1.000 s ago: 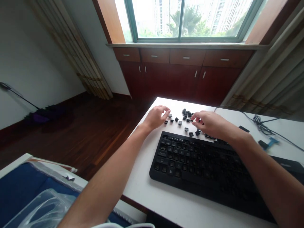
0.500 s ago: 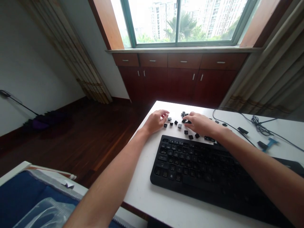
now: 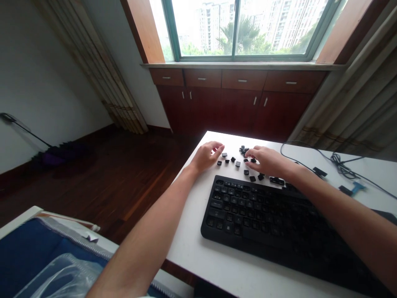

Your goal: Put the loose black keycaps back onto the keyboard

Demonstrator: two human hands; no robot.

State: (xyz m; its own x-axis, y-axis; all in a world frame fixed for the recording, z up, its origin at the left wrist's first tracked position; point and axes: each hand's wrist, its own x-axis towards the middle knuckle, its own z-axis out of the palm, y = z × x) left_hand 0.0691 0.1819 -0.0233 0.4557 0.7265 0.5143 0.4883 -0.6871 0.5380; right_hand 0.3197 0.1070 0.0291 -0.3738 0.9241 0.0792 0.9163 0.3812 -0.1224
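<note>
Loose black keycaps lie scattered on the white table (image 3: 190, 231) behind a black keyboard (image 3: 229, 248), and many keycaps seem to be off its board. My left hand (image 3: 208, 156) rests at the table's left side, fingers loosely curved with a gap to the thumb and nothing visible between them. Close to it are a keycap lying pale side up (image 3: 224, 155) and a dark keycap (image 3: 219, 163). My right hand (image 3: 263, 160) hovers low over several keycaps, thumb and fingers apart. A dark keycap (image 3: 246, 160) shows between them, beside a small heap of black pieces (image 3: 243, 150).
A blue tool (image 3: 358, 188) and a coiled black cable (image 3: 339, 161) lie at the table's right. A long black keycap (image 3: 276, 181) sits behind the keyboard. At lower left is a blue chair or bed with clear plastic (image 3: 62, 277). Cabinets (image 3: 238, 103) stand beneath the window.
The view has shifted slightly. My right hand has drawn back a little to the right, showing more of the small heap and the keycaps under its fingers. My left hand is nearly still.
</note>
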